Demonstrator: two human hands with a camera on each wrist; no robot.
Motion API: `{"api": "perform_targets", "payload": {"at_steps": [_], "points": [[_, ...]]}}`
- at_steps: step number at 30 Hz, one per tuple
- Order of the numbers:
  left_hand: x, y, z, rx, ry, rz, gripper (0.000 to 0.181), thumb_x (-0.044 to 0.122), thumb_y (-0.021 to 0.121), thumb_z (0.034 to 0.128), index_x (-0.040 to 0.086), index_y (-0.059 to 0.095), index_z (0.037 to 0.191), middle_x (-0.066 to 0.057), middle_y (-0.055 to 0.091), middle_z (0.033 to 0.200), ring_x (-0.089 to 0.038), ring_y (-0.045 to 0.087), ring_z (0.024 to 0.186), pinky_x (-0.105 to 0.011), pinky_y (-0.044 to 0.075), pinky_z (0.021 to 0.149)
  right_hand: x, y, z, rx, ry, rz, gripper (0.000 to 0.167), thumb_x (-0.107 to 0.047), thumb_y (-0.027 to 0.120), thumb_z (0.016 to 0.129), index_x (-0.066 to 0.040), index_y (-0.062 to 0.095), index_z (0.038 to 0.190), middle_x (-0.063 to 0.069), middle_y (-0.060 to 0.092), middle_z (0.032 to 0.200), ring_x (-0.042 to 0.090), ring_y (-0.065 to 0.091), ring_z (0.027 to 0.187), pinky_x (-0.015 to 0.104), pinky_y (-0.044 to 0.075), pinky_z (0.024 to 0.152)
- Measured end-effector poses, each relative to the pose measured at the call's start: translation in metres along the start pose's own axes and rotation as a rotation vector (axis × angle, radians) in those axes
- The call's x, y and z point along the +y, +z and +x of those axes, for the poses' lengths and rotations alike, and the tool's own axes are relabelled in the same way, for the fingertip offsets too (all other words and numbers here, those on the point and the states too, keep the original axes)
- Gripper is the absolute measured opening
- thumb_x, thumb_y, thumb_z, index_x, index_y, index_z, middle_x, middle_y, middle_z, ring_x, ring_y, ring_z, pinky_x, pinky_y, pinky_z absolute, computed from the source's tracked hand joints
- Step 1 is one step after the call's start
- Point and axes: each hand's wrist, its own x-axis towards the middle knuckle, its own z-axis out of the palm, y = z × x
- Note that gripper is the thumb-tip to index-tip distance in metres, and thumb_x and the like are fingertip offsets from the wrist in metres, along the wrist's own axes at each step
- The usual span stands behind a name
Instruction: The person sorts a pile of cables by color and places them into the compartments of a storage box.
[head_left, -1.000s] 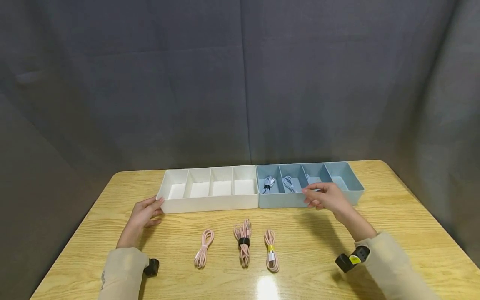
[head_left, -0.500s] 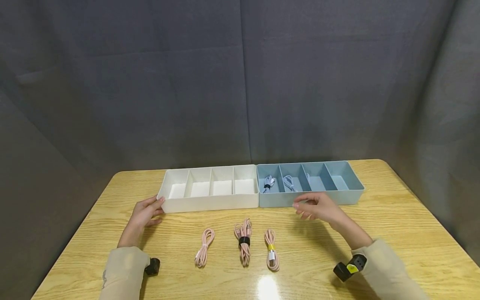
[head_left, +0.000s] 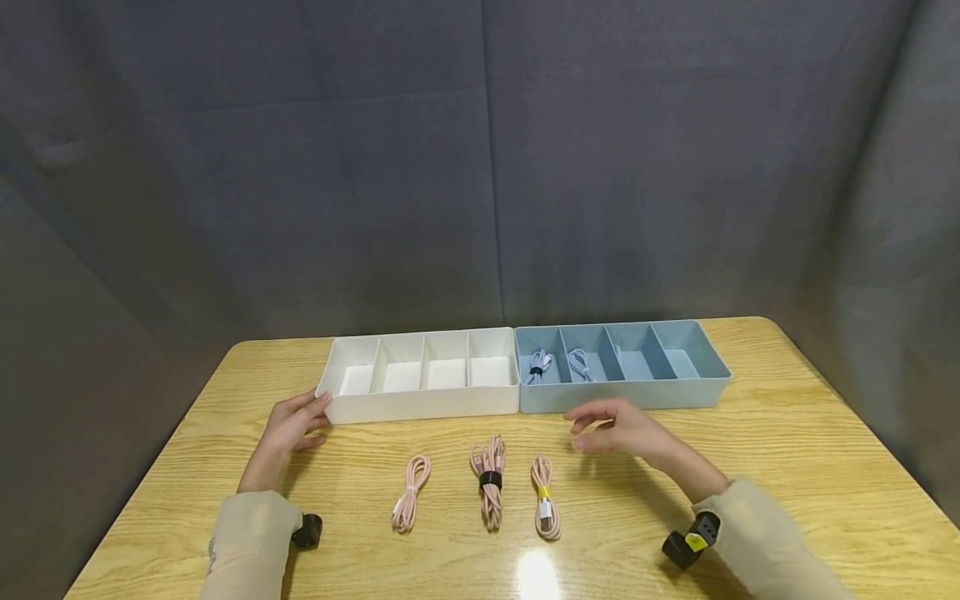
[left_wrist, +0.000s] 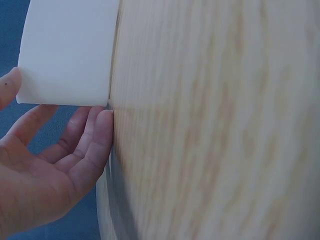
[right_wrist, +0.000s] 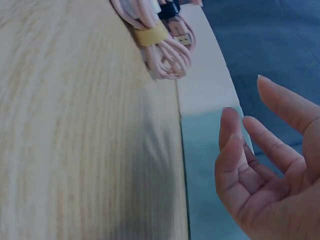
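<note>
Head view: left hand [head_left: 291, 423] and right hand [head_left: 618, 427] show fingers apart; hasty right-hand reaching could knock the yellow-banded cable [head_left: 546, 497] before the blue tray [head_left: 630, 390].

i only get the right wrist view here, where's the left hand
Observer: The left hand is at the left end of the white tray, touching it.
Operator: ok, i make out a yellow-banded pink cable and a black-banded one, any more of those
Observer: Yes, the head view shows a third pink cable on the table, to the left of those two.
Operator: and inside the blue tray, i just get its outer wall
Observer: Pale blue cables show in its three leftmost compartments, though only a small bit of the third is visible.
</note>
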Motion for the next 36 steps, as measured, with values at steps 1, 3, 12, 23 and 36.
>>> {"api": "perform_targets", "payload": {"at_steps": [1,3,12,23,36], "points": [[-0.001,0.0,0.001,0.003,0.002,0.005,0.08,0.055,0.06,0.0798,0.005,0.039,0.138,-0.009,0.059,0.101,-0.006,0.059,0.076,-0.029,0.054,0.065,0.0,0.001,0.001,-0.013,-0.003,0.002,0.045,-0.01,0.07,0.079,0.011,0.054,0.116,0.019,0.059,0.099,0.015,0.059,0.076,0.027,0.048,0.057],[-0.003,0.0,0.002,0.002,0.002,0.014,0.081,0.057,0.06,0.0795,0.004,0.038,0.138,-0.013,0.058,0.105,-0.007,0.058,0.077,-0.029,0.054,0.066,0.0,0.004,0.002,-0.034,-0.005,0.008,0.047,-0.009,0.071,0.078,0.011,0.054,0.116,0.023,0.057,0.103,0.017,0.058,0.079,0.027,0.049,0.058],[-0.001,0.0,-0.002,-0.004,0.005,0.021,0.084,0.059,0.059,0.0786,0.004,0.037,0.138,-0.019,0.053,0.115,-0.008,0.057,0.079,-0.029,0.054,0.067,0.005,0.014,0.008,-0.119,-0.018,0.073,0.05,-0.004,0.071,0.077,0.013,0.05,0.119,0.029,0.053,0.11,0.022,0.061,0.074,0.036,0.053,0.062],[0.001,0.0,-0.004,-0.005,0.01,0.019,0.085,0.059,0.059,0.0786,0.003,0.036,0.139,-0.021,0.051,0.118,-0.01,0.057,0.081,-0.031,0.054,0.069,0.008,0.021,0.013,-0.168,0.019,0.089,0.051,-0.007,0.071,0.077,0.01,0.05,0.121,0.026,0.053,0.113,0.023,0.061,0.079,0.034,0.052,0.058],[0.015,0.0,-0.018,-0.021,-0.007,0.003,0.081,0.056,0.059,0.0803,0.004,0.036,0.139,-0.02,0.051,0.12,-0.008,0.057,0.082,-0.029,0.054,0.068,0.012,0.034,0.02,-0.273,-0.011,0.031,0.048,-0.004,0.072,0.075,0.009,0.055,0.117,0.022,0.055,0.118,0.038,0.049,0.112,0.028,0.05,0.074]]}}
